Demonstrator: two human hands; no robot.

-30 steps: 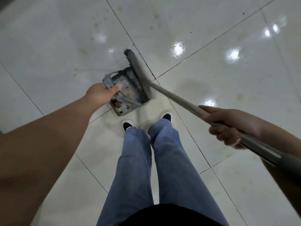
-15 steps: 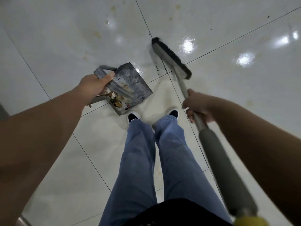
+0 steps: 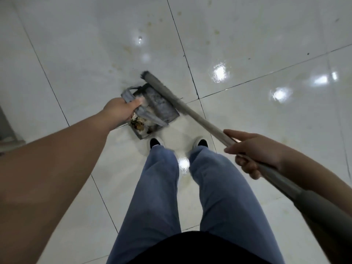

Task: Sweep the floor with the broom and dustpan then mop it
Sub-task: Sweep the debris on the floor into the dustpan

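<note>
Head view showed the dustpan (image 3: 152, 109) on the tiled floor (image 3: 76, 54), just beyond my shoes (image 3: 155, 142), at the spot where several grout lines met. My left hand (image 3: 120, 111) gripped its grey handle (image 3: 131, 98), fingers curled round the bar, and the pan sat with its open mouth turned to the far right. Scraps of brownish and pale litter (image 3: 138, 124) lay heaped in its near corner, close under my wrist.

Across the pan's far-right edge lay the broom (image 3: 165, 92), its head blurred, dark bristles showing only at the far tip. The grey shaft ran from there down to the right, where my right hand (image 3: 251, 149) held it, thumb along the top and fingers wrapped underneath. Nearer me the shaft thickened into a darker grey grip that left the frame at the lower right.

My legs in blue trousers (image 3: 158, 197) stood below the pan, feet slightly apart. Faint yellowish stains (image 3: 150, 23) and a few dark specks marked the glossy tiles farther out, with bright glints of light on the right.
</note>
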